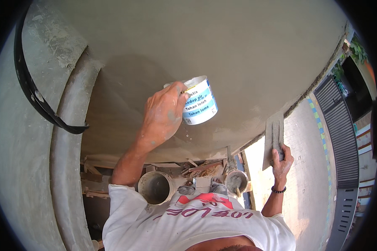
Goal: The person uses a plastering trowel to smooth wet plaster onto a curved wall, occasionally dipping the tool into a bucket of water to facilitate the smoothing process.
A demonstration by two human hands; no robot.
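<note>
My left hand (161, 115) is raised near the middle, its fingers closed over the rim of a white tub (201, 106) with blue bands and printing. Grey smears mark this hand, and a few drops hang in the air below the tub. A broad, smooth grey plastered surface (238, 46) spreads behind it, darker and damp-looking around the tub. Over to the right, my right hand (283, 161) grips a plastering trowel (275, 129) by its handle, with its flat blade upright beside the plaster's edge. What the tub contains is hidden.
Below stand a larger bucket (171, 188) with greyish liquid and a smaller bucket (246, 178) with grey mix and a handle sticking out. Planks (203, 167) lie between them. A black cable (27, 90) hangs at left before a concrete ledge (71, 125). A grey gate (337, 129) stands right.
</note>
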